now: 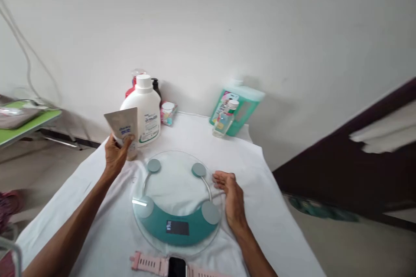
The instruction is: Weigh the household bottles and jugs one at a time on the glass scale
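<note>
My left hand [116,153] grips a beige squeeze tube [121,122], its wide crimped end up and cap end down near the table. Right behind the tube stands a large white bottle [148,112] with a white cap. My right hand [231,197] is open beside the right rim of a round glass bathroom scale [177,184], fingers stretched out and holding nothing. The scale lies in the middle of the table, with a teal band and a small lit display. In front of it is a smartwatch [177,267] with a pink strap, partly cut off by the lower edge.
Against the wall stand a green jug [248,104], a clear bottle [224,120] with a white cap, and a small colourful box [169,113]. A white cloth [276,220] covers the table. A green table [39,121] is at left.
</note>
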Demonstrator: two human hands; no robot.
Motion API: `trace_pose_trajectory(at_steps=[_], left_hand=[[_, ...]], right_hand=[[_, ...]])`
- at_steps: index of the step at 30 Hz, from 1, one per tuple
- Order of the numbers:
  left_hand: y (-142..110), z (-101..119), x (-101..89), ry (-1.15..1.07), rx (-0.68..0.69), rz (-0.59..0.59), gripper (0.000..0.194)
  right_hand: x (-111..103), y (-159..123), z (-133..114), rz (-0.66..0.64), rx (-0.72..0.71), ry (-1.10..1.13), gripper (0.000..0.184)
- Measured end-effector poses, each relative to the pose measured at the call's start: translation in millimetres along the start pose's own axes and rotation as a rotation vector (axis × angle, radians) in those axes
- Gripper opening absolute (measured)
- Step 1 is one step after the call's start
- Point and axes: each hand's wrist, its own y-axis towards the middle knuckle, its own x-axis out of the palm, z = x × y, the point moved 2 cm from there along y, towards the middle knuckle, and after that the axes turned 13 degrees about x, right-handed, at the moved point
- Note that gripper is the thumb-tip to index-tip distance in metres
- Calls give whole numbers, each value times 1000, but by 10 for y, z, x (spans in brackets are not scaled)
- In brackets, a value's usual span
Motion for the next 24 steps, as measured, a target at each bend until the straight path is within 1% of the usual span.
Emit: trace_pose_trajectory(at_steps=[3,4,6,8,10,11,12,14,16,17,20,24], left_hand=[[-13,-14,-37,139,62,-28,62],[-39,-6,-59,184,98,-34,68],[-147,34,-113,287,199,-26,84],[-338,93,-164,374,309,14,99],[-575,139,-195,415,360,35,99],[-687,146,-195,423,340,2,95],[-784,140,-188,410,279,-35,88],[-912,99,-140,300,96,-198,71],[-947,54,-78,188,-48,-331,60],[-936,37,-50,152,-82,-370,59],[-866,2,3,145,-100,-431,60],[-851,-20,14,186,-79,-498,60]], right_hand=[[-41,13,-128,-12,56,8,89],[-68,42,-200,-9,42,-4,86],[-137,162,-386,29,-44,-68,77],[-206,394,-601,111,-142,-144,70],[-251,737,-813,212,-190,-184,74],[-259,938,-913,256,-199,-188,78],[-257,1149,-1007,300,-203,-187,82],[-231,1559,-1168,375,-210,-177,89],[-185,1902,-1269,414,-224,-174,87],[-161,2035,-1289,423,-230,-177,85],[-114,2265,-1222,445,-230,-192,81],[-120,2299,-995,477,-201,-211,81]])
